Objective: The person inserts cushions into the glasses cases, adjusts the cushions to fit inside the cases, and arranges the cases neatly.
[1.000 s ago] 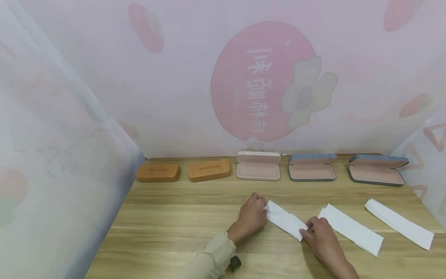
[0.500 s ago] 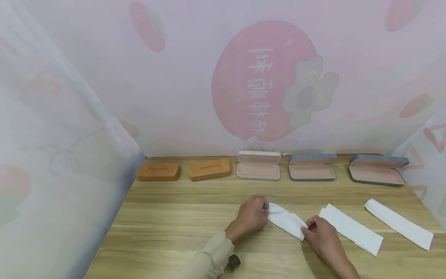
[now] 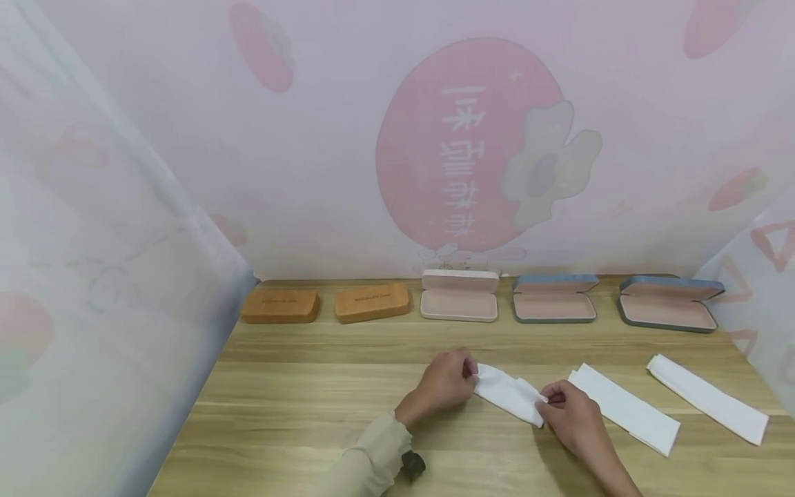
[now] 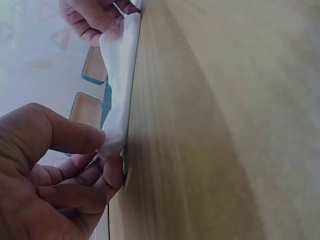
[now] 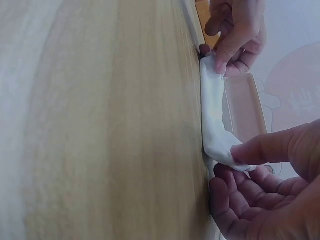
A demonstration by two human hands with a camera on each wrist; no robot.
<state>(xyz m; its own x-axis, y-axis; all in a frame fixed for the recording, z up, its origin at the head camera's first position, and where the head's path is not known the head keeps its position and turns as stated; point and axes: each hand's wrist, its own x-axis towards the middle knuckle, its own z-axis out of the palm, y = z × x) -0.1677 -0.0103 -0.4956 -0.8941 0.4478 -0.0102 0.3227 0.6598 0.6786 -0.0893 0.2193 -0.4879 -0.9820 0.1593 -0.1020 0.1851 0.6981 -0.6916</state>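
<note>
A folded white cloth lies slantwise between the two hands, just above or on the wooden table. My left hand pinches its far left end between thumb and fingers, as the left wrist view also shows at the cloth. At the near right end, my right hand grips the cloth's corner, thumb on top and fingers beneath in the right wrist view. Two more folded white cloths lie to the right, one close by and another folded cloth farther off.
Along the back of the wooden table stand two closed brown glasses cases, a left case and a right case. Beside them sit an opened white case and two opened blue cases, a middle one and a far-right one.
The left hand has shifted slightly left and its fingers have turned on the cloth's end. The cloth's left part now looks more rounded. The right hand has moved up a little, still gripping.
</note>
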